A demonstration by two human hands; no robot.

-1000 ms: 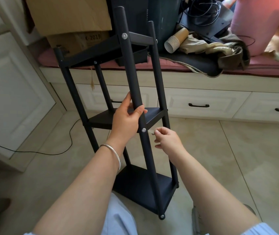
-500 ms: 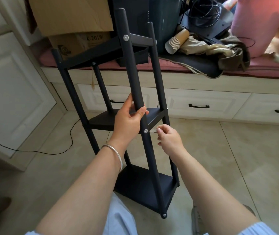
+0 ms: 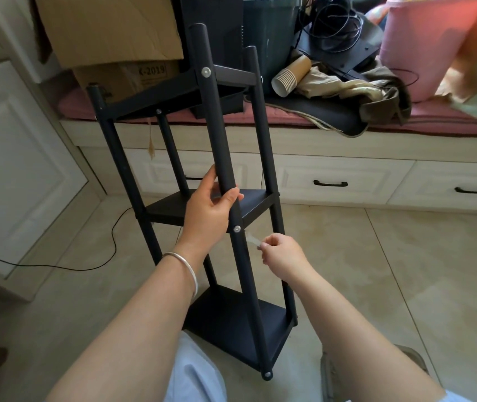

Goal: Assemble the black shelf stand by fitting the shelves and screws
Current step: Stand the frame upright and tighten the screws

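The black shelf stand (image 3: pixel 217 126) stands upright on the tiled floor in front of me, with three shelves between four round posts. Silver screw heads show on the near post, one at the middle shelf (image 3: pixel 236 228). My left hand (image 3: pixel 208 210) grips the near post just above that screw. My right hand (image 3: pixel 282 253) sits to the right of the post, a little below the screw, and pinches a small pale, blurred object (image 3: pixel 253 239) between thumb and fingers; what it is I cannot tell.
A bench with white drawers (image 3: pixel 330 184) runs behind the stand, loaded with cardboard boxes (image 3: pixel 109 33), stacked paper cups (image 3: pixel 289 75), cables and cloth. A white cabinet door (image 3: pixel 14 169) is at left. A black cable (image 3: pixel 109 245) trails across the floor tiles.
My right hand rose to the middle-shelf screw with the small object half a second ago, then dropped back down and right. My left hand kept its grip on the post.
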